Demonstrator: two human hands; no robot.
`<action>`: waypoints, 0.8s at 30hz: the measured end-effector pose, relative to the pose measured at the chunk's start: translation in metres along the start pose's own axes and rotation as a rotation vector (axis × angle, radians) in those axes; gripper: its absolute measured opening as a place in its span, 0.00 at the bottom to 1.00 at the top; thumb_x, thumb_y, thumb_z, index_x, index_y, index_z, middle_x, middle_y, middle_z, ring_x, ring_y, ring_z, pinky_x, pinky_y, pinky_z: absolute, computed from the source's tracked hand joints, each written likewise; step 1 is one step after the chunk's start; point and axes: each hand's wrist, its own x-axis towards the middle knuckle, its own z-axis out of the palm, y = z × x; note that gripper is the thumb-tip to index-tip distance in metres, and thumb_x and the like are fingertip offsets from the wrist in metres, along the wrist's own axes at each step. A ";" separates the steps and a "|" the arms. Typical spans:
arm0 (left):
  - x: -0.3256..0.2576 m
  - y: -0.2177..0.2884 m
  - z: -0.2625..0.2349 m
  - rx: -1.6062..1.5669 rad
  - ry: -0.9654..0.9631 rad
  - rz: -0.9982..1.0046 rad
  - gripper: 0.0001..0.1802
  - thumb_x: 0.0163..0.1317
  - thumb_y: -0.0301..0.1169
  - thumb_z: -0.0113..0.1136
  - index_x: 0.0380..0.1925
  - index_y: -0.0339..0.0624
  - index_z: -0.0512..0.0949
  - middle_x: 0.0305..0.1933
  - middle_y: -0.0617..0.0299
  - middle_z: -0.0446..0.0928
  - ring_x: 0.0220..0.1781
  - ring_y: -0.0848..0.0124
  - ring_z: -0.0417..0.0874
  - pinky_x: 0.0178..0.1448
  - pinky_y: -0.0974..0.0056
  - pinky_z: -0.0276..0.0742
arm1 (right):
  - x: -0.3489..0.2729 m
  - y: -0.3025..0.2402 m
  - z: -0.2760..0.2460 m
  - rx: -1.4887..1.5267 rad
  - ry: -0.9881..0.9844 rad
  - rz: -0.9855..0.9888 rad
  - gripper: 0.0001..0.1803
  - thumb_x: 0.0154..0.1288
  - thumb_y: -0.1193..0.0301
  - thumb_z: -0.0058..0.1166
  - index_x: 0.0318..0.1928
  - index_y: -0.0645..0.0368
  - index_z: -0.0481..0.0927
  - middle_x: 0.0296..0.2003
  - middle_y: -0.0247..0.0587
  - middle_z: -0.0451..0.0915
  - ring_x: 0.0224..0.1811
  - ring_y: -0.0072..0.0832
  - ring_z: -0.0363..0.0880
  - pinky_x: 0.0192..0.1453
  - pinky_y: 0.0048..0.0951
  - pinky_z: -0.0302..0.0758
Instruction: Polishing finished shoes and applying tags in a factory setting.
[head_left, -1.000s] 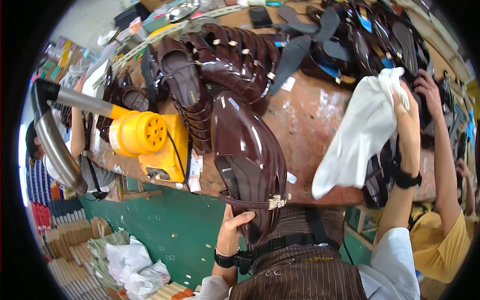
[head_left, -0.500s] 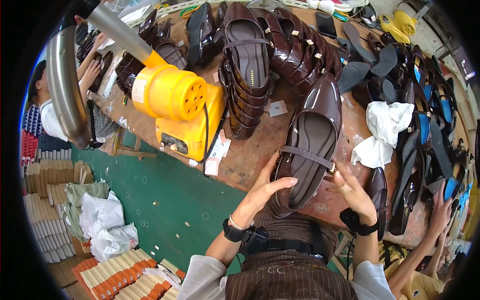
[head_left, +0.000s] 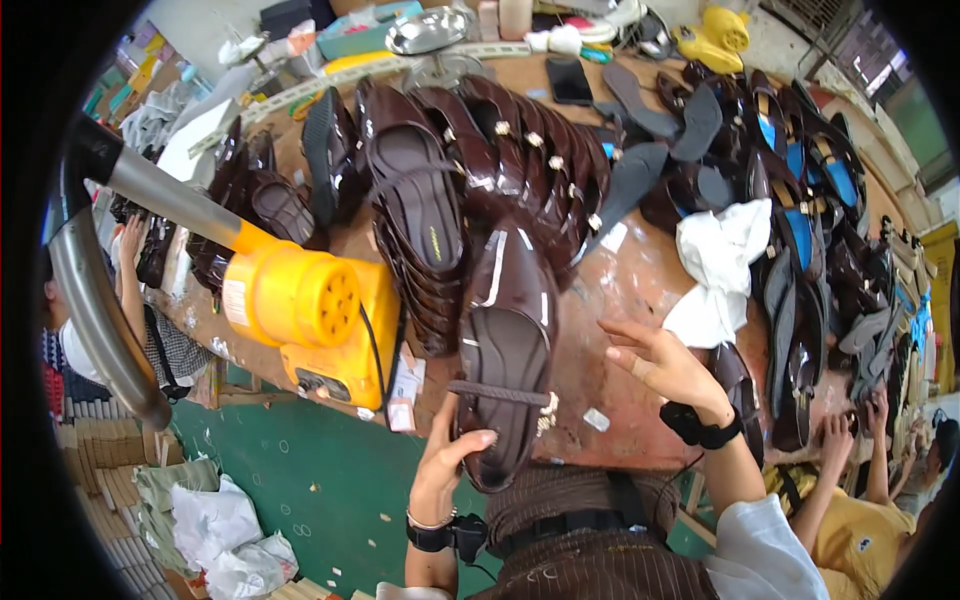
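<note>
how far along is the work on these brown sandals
Done, apparently: a stack of brown sandals lies overlapped on the table. In hand: the left hand grips one brown sandal at its heel; the right hand hovers open beside it, the white cloth lying nearby. Left: blue-lined sandals spread on the right.

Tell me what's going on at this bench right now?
A person holds a dark brown sandal by its heel end in the left hand, over the near edge of the workbench. The right hand hovers open beside it, holding nothing. A white cloth lies just past that hand. A row of matching sandals sits behind, with a yellow blower at the left.
</note>
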 end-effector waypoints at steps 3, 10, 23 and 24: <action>0.013 0.011 0.002 -0.028 -0.131 -0.133 0.46 0.45 0.28 0.70 0.66 0.29 0.62 0.61 0.52 0.71 0.63 0.64 0.72 0.68 0.65 0.63 | 0.006 -0.005 -0.010 -0.038 0.078 -0.074 0.27 0.70 0.64 0.55 0.63 0.68 0.70 0.53 0.59 0.79 0.55 0.41 0.81 0.58 0.35 0.76; 0.017 0.012 -0.004 0.261 -0.251 0.080 0.43 0.58 0.38 0.68 0.68 0.28 0.59 0.66 0.49 0.68 0.69 0.63 0.66 0.72 0.63 0.59 | 0.008 -0.002 -0.037 -0.073 0.334 -0.139 0.16 0.63 0.79 0.57 0.52 0.71 0.79 0.40 0.47 0.85 0.41 0.26 0.85 0.40 0.24 0.80; -0.008 0.050 0.003 0.513 0.137 0.438 0.27 0.65 0.28 0.62 0.62 0.31 0.69 0.64 0.49 0.72 0.67 0.63 0.73 0.70 0.60 0.65 | 0.000 0.008 -0.028 -0.834 0.047 0.224 0.25 0.65 0.56 0.54 0.47 0.69 0.80 0.39 0.67 0.80 0.39 0.62 0.80 0.47 0.48 0.78; -0.007 0.058 0.007 0.580 0.178 0.446 0.26 0.64 0.26 0.61 0.62 0.31 0.70 0.64 0.50 0.72 0.67 0.65 0.72 0.70 0.59 0.65 | 0.001 0.029 -0.024 -0.839 -0.001 0.139 0.27 0.65 0.55 0.54 0.51 0.67 0.77 0.46 0.69 0.77 0.42 0.61 0.80 0.49 0.48 0.77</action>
